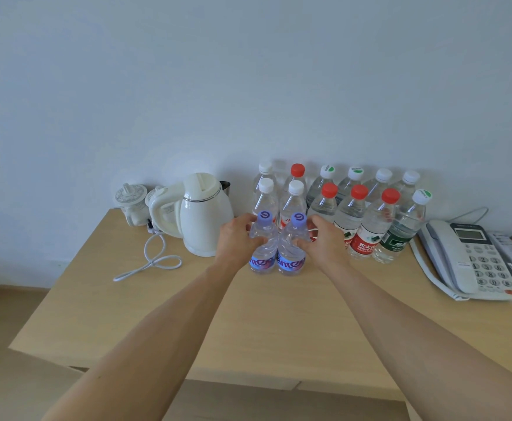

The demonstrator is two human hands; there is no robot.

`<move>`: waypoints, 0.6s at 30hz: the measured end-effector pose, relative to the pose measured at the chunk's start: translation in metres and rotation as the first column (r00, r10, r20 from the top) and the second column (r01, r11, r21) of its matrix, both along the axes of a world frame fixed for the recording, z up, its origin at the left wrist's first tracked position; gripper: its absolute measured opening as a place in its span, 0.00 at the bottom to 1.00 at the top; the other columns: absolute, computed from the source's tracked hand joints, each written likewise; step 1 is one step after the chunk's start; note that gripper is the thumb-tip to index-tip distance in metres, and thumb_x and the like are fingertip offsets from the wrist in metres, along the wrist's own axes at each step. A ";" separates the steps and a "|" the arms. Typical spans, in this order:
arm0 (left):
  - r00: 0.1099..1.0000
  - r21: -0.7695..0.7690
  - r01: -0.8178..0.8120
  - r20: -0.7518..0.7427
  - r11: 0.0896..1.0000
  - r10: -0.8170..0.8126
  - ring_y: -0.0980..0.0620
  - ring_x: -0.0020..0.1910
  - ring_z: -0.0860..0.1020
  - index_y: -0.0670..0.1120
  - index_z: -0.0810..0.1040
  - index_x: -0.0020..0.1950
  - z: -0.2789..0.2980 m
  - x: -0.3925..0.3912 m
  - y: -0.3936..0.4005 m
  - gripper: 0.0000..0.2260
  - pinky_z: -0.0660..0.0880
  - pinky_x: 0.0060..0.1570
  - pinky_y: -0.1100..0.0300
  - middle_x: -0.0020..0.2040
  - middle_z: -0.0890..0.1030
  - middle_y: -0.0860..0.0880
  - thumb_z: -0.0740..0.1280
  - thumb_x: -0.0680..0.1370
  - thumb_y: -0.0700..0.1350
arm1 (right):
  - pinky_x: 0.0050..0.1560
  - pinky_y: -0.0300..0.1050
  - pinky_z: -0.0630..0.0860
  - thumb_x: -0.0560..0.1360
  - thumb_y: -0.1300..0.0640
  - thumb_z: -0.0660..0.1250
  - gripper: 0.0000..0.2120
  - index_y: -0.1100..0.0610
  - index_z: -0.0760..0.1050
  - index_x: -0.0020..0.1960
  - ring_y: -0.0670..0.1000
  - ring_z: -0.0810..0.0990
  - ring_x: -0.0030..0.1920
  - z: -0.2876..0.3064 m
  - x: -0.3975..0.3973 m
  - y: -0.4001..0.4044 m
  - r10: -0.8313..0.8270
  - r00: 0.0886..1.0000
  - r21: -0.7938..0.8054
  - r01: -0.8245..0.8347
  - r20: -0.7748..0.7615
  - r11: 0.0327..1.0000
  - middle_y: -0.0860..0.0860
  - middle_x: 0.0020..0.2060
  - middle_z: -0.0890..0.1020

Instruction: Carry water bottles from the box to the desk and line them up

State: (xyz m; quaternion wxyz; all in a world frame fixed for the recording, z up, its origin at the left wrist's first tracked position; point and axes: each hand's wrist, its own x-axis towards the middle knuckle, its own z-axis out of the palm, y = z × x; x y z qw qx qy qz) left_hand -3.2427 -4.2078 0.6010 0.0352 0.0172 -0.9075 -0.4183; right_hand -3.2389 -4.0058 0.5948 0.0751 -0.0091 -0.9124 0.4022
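Observation:
Two small clear water bottles with purple caps stand upright side by side on the wooden desk (248, 323). My left hand (236, 238) grips the left purple-capped bottle (263, 259) around its upper body. My right hand (324, 241) grips the right purple-capped bottle (291, 261) the same way. Behind them, against the wall, stand rows of several taller bottles (367, 226) with white and red caps. The box is not in view.
A white electric kettle (203, 214) with a looped cord (151, 262) stands left of the bottles, and a small white jar (131, 205) sits behind it. A white desk telephone (473, 259) lies at the right. The desk's front edge runs near my forearms.

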 end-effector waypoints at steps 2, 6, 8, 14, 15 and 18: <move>1.000 -0.007 -0.003 -0.010 1.000 0.003 0.49 0.47 0.78 0.46 0.80 0.64 -0.001 0.001 0.001 0.21 0.74 0.48 0.60 0.50 0.82 0.46 0.78 0.72 0.43 | 0.48 0.40 0.70 0.68 0.57 0.79 0.19 0.58 0.78 0.56 0.49 0.79 0.48 -0.002 0.001 0.001 0.000 1.000 -0.006 0.000 -0.001 1.000 0.48 0.48 0.81; 1.000 0.002 -0.011 -0.003 1.000 0.011 0.49 0.48 0.78 0.47 0.80 0.64 -0.001 0.002 0.001 0.21 0.72 0.47 0.60 0.50 0.81 0.47 0.77 0.72 0.43 | 0.47 0.39 0.69 0.68 0.58 0.80 0.20 0.56 0.77 0.56 0.47 0.78 0.47 -0.002 0.000 0.003 0.001 0.999 -0.012 0.000 0.034 1.000 0.45 0.48 0.80; 1.000 -0.003 -0.015 -0.002 1.000 0.015 0.50 0.47 0.77 0.47 0.80 0.64 -0.001 0.002 0.002 0.21 0.71 0.45 0.61 0.49 0.80 0.48 0.77 0.72 0.43 | 0.47 0.40 0.69 0.68 0.58 0.80 0.20 0.56 0.77 0.56 0.48 0.78 0.48 -0.001 -0.001 0.004 0.001 0.998 -0.027 0.001 0.064 1.000 0.46 0.49 0.80; 1.000 -0.017 -0.022 0.013 1.000 0.023 0.50 0.47 0.78 0.47 0.80 0.64 0.000 0.002 0.003 0.20 0.71 0.46 0.60 0.49 0.81 0.48 0.77 0.72 0.44 | 0.48 0.40 0.69 0.68 0.58 0.80 0.21 0.56 0.77 0.58 0.48 0.79 0.48 0.000 -0.001 0.003 -0.009 0.997 -0.048 0.012 0.078 0.999 0.46 0.49 0.80; 1.000 -0.016 -0.025 0.017 1.000 0.026 0.50 0.48 0.78 0.47 0.80 0.64 0.000 0.002 0.004 0.20 0.72 0.46 0.60 0.49 0.81 0.48 0.77 0.72 0.44 | 0.48 0.40 0.70 0.68 0.58 0.80 0.21 0.56 0.77 0.58 0.48 0.79 0.49 0.001 -0.001 0.003 -0.010 0.997 -0.053 0.014 0.080 0.999 0.46 0.49 0.80; 0.999 -0.027 -0.027 0.024 0.999 0.028 0.50 0.48 0.77 0.47 0.80 0.65 0.001 0.005 0.004 0.22 0.72 0.46 0.60 0.49 0.81 0.48 0.77 0.72 0.44 | 0.49 0.40 0.70 0.68 0.57 0.80 0.22 0.56 0.77 0.59 0.47 0.78 0.49 0.002 0.001 0.003 -0.007 0.997 -0.052 0.011 0.079 0.999 0.46 0.51 0.80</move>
